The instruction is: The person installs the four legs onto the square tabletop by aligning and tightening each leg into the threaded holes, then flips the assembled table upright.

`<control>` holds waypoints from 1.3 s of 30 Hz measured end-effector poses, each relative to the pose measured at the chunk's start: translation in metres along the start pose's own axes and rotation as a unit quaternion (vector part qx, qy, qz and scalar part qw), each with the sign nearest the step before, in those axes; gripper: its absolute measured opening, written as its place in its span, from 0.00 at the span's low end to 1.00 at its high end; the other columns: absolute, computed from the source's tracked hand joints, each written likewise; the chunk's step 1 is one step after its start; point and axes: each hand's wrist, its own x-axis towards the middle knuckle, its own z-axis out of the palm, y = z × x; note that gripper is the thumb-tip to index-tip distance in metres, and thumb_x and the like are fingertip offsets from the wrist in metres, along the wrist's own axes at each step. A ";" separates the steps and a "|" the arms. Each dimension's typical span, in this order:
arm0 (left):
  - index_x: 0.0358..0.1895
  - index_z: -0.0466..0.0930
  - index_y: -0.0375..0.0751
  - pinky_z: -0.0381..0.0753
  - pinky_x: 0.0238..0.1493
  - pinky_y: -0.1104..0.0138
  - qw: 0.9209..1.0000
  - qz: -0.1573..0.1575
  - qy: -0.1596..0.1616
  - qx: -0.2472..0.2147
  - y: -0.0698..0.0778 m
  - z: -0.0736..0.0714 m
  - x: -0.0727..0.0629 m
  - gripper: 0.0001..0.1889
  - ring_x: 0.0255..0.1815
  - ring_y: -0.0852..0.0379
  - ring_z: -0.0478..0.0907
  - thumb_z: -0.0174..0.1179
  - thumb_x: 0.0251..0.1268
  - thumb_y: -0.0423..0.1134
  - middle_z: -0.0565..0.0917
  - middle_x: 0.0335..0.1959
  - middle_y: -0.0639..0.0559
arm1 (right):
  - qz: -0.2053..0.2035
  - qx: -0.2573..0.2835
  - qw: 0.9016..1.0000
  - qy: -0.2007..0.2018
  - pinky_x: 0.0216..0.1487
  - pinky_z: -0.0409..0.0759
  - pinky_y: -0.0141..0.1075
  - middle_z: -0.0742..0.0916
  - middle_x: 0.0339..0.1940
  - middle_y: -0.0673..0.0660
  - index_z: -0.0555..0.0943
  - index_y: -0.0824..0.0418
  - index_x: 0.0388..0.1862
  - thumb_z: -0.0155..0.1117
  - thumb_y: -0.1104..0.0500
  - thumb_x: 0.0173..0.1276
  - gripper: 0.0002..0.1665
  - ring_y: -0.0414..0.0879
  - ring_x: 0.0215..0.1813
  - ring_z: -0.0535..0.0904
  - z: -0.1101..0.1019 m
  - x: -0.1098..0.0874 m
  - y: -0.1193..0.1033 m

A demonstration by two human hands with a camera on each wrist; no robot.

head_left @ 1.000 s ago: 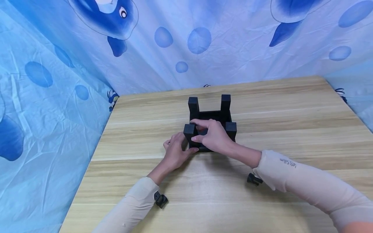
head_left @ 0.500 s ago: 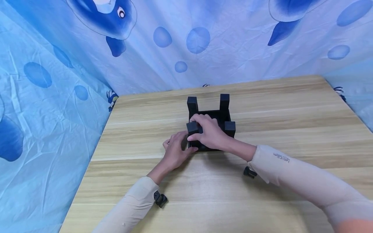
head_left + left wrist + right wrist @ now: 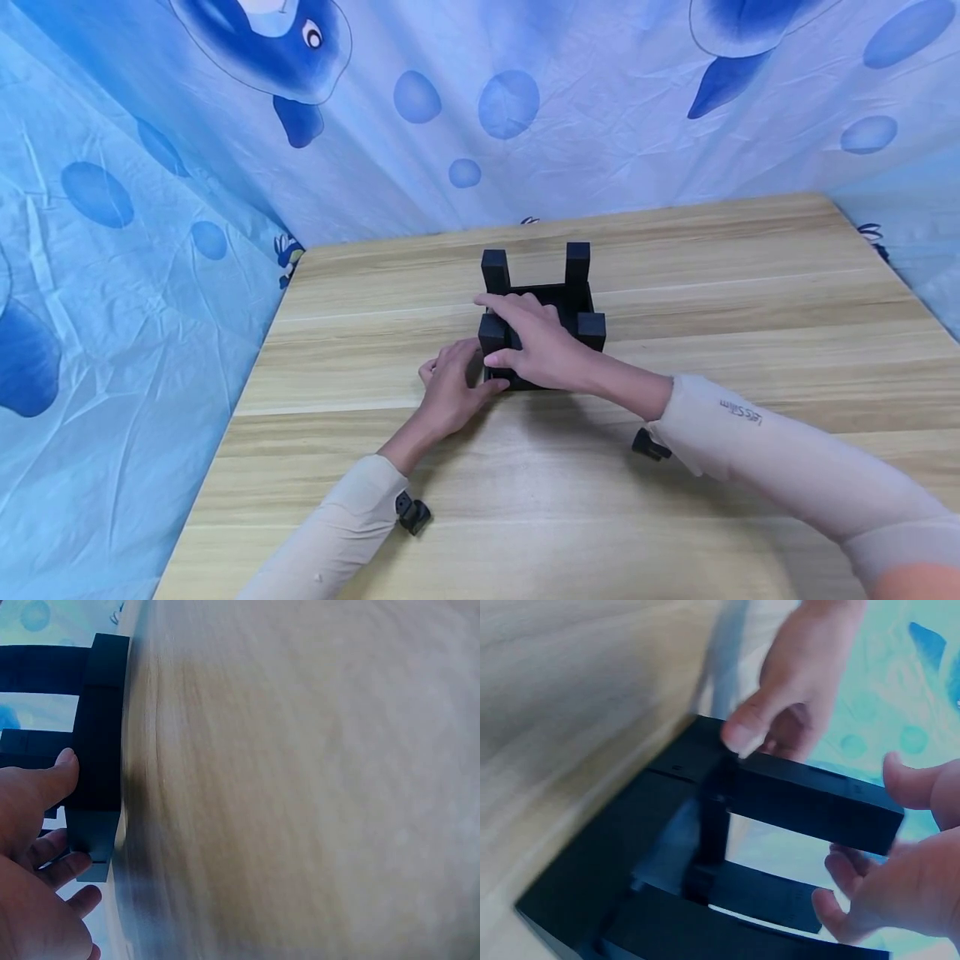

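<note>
A black frame [image 3: 534,384] with several thick square legs pointing up, like a small upturned stool, stands on the table. My left hand [image 3: 452,393] grips its near left corner. In the left wrist view the thumb lies on the black side [image 3: 101,742] and the fingers are behind it. My right hand [image 3: 553,352] reaches across the frame and holds the near left leg [image 3: 492,333] close to its top. In the right wrist view the thumb is on one side of that leg [image 3: 810,796] and fingertips are on the other. The hand covers part of the frame's inside.
The frame stands on a wood-grain table [image 3: 720,308]. A blue curtain [image 3: 570,150] with printed sea animals hangs behind and to the left. Small black devices [image 3: 414,513] sit at both wrists, below the pale sleeves.
My right hand has moved slightly left onto the near left leg, which now stands straighter after a small shift. Its index finger has since stretched out past the leg. My left hand keeps its place.
</note>
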 end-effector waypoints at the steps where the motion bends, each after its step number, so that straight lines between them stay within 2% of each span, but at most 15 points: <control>1: 0.60 0.73 0.58 0.47 0.56 0.51 1.000 0.000 -0.001 -0.001 0.000 0.000 0.000 0.28 0.62 0.54 0.65 0.71 0.54 0.49 0.76 0.60 0.58 | -0.010 0.002 1.000 -0.005 0.65 0.53 0.55 0.72 0.69 0.53 0.62 0.51 0.74 0.67 0.56 0.66 0.40 0.51 0.68 0.61 -0.002 -0.001 -0.001; 4: 0.61 0.73 0.58 0.47 0.56 0.51 1.000 0.000 -0.001 -0.002 0.000 0.000 -0.001 0.29 0.62 0.54 0.65 0.71 0.55 0.50 0.76 0.60 0.58 | -0.033 0.009 0.999 -0.010 0.64 0.52 0.54 0.75 0.66 0.53 0.65 0.51 0.73 0.63 0.60 0.68 0.35 0.50 0.68 0.62 -0.006 -0.002 -0.003; 7: 0.61 0.72 0.58 0.48 0.56 0.51 1.000 0.001 -0.002 0.001 0.000 -0.001 -0.001 0.30 0.62 0.54 0.65 0.71 0.54 0.50 0.75 0.61 0.57 | -0.037 0.014 0.999 -0.007 0.63 0.53 0.53 0.78 0.63 0.52 0.70 0.53 0.69 0.61 0.60 0.69 0.29 0.49 0.66 0.64 -0.007 -0.001 -0.002; 12: 0.61 0.72 0.58 0.48 0.55 0.51 1.000 0.008 0.000 0.000 0.000 -0.001 -0.001 0.30 0.61 0.53 0.65 0.71 0.54 0.50 0.75 0.61 0.57 | -0.038 0.004 0.999 0.024 0.61 0.55 0.52 0.81 0.56 0.51 0.78 0.54 0.56 0.67 0.56 0.65 0.20 0.47 0.59 0.69 -0.004 0.003 0.002; 15: 0.60 0.73 0.57 0.48 0.55 0.50 1.000 0.011 0.002 -0.004 0.000 -0.001 -0.001 0.29 0.61 0.53 0.66 0.71 0.54 0.49 0.76 0.60 0.57 | -0.024 -0.016 0.999 0.040 0.58 0.57 0.50 0.81 0.48 0.49 0.76 0.55 0.46 0.69 0.49 0.61 0.19 0.46 0.51 0.70 -0.001 0.006 0.003; 19: 0.59 0.75 0.55 0.48 0.56 0.50 1.000 0.012 0.003 -0.010 0.000 0.000 -0.002 0.27 0.61 0.54 0.66 0.71 0.54 0.48 0.76 0.59 0.57 | 0.007 -0.036 0.999 0.035 0.54 0.58 0.47 0.77 0.38 0.49 0.70 0.56 0.40 0.68 0.42 0.61 0.23 0.47 0.44 0.67 0.001 0.009 0.003; 22: 0.59 0.75 0.55 0.48 0.56 0.50 1.000 0.012 0.002 -0.008 0.000 -0.001 -0.002 0.27 0.62 0.54 0.65 0.71 0.54 0.48 0.76 0.59 0.58 | 0.019 -0.041 0.999 0.022 0.55 0.58 0.48 0.77 0.42 0.51 0.71 0.57 0.45 0.67 0.42 0.62 0.25 0.49 0.47 0.67 0.000 0.009 0.002; 24: 0.59 0.74 0.56 0.48 0.56 0.50 1.000 0.012 0.002 -0.004 0.000 -0.001 -0.002 0.28 0.62 0.54 0.65 0.71 0.54 0.49 0.76 0.59 0.58 | 0.016 -0.039 0.999 0.010 0.60 0.56 0.51 0.78 0.51 0.52 0.71 0.57 0.54 0.67 0.44 0.63 0.27 0.53 0.58 0.67 -0.002 0.008 0.001; 27: 0.61 0.72 0.59 0.48 0.55 0.50 1.000 0.008 -0.001 -0.001 0.000 -0.001 -0.001 0.29 0.62 0.54 0.65 0.70 0.55 0.50 0.76 0.60 0.57 | -0.001 -0.031 0.999 -0.009 0.63 0.54 0.54 0.77 0.59 0.54 0.69 0.56 0.66 0.67 0.50 0.65 0.33 0.54 0.66 0.62 -0.008 0.006 -0.003; 29: 0.62 0.71 0.61 0.48 0.55 0.51 1.000 0.006 -0.003 0.001 0.000 -0.001 -0.001 0.29 0.62 0.54 0.64 0.70 0.55 0.50 0.75 0.61 0.57 | -0.018 -0.027 0.999 -0.018 0.64 0.53 0.56 0.76 0.62 0.55 0.67 0.54 0.70 0.67 0.55 0.65 0.35 0.54 0.69 0.60 -0.013 0.005 -0.006; 34: 0.62 0.70 0.63 0.47 0.56 0.51 1.000 0.004 -0.007 0.002 -0.001 -0.001 0.000 0.30 0.63 0.54 0.64 0.70 0.55 0.51 0.75 0.61 0.58 | -0.042 -0.033 0.998 -0.032 0.62 0.53 0.56 0.76 0.65 0.52 0.72 0.53 0.68 0.65 0.64 0.65 0.32 0.50 0.68 0.63 -0.022 0.006 -0.011; 39: 0.64 0.69 0.62 0.48 0.55 0.51 1.000 0.003 -0.007 0.004 -0.001 -0.001 0.000 0.31 0.62 0.53 0.64 0.70 0.55 0.51 0.74 0.62 0.58 | -0.034 -0.026 0.998 -0.038 0.63 0.52 0.56 0.80 0.61 0.51 0.78 0.54 0.62 0.65 0.62 0.66 0.25 0.49 0.66 0.67 -0.021 0.008 -0.009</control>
